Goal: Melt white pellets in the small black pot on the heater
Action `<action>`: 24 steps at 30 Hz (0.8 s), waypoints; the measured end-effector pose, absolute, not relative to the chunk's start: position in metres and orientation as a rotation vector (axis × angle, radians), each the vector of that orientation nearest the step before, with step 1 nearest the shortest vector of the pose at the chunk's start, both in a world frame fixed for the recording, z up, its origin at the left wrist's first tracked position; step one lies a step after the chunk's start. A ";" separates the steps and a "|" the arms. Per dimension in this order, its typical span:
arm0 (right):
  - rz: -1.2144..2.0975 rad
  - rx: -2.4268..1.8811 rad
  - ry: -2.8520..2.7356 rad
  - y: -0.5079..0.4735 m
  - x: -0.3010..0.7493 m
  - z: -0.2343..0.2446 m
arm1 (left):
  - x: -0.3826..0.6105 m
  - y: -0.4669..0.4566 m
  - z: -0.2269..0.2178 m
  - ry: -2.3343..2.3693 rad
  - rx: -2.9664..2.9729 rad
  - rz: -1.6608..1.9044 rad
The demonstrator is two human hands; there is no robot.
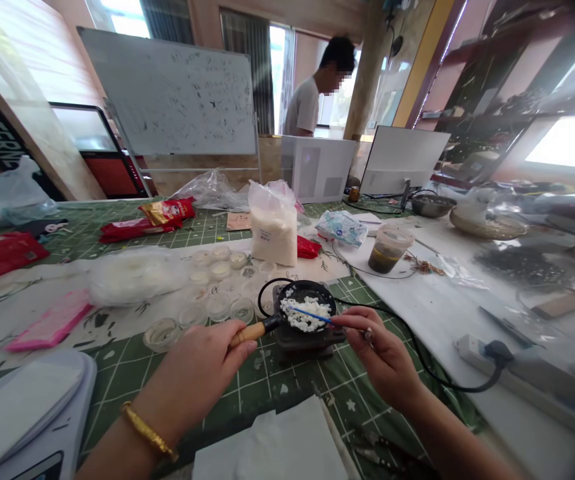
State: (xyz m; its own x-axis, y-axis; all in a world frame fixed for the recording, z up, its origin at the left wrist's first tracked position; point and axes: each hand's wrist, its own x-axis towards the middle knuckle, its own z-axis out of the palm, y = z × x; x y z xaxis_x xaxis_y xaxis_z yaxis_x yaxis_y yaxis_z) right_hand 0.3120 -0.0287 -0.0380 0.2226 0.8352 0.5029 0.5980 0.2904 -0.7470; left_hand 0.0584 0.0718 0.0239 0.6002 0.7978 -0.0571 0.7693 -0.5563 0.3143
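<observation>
My left hand (217, 360) is closed around the wooden handle of a small black frying pan (334, 303). The pan rests on a small dark hot plate (304, 350). White granules or small lumps (310, 313) fill much of the pan; I cannot tell what they are made of. Between the fingers of my right hand (380, 347) is a thin blue stick (312, 314), its far end in the white lumps. The tip's shape is hidden among them.
Several small clear dishes (217, 307) stand left of the pan, behind it a bag of white grains (273, 230). A tub of dark liquid (390, 250) and a power strip (532, 380) are right. White sheets (272, 447) lie in front, a scale (80, 400) left. A person (304, 107) stands beyond.
</observation>
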 end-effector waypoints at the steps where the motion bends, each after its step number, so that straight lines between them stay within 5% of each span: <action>1: 0.262 -1.413 -1.457 -0.029 0.311 -0.038 | 0.058 0.072 0.024 1.276 2.525 0.127; 15: 0.131 -1.450 -1.272 -0.031 0.316 -0.031 | 0.062 0.071 0.028 1.291 2.513 0.132; 24: 0.335 -1.428 -1.155 -0.032 0.323 -0.027 | 0.062 0.069 0.027 1.295 2.494 0.167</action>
State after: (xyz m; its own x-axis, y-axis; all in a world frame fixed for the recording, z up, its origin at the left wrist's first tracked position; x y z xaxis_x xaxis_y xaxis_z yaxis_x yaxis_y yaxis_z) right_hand 0.3232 -0.0315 -0.0273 0.4640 0.7830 0.4142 0.4393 0.2026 -0.8752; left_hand 0.0622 0.0691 0.0274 0.5813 0.8125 -0.0450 0.7743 -0.5353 0.3375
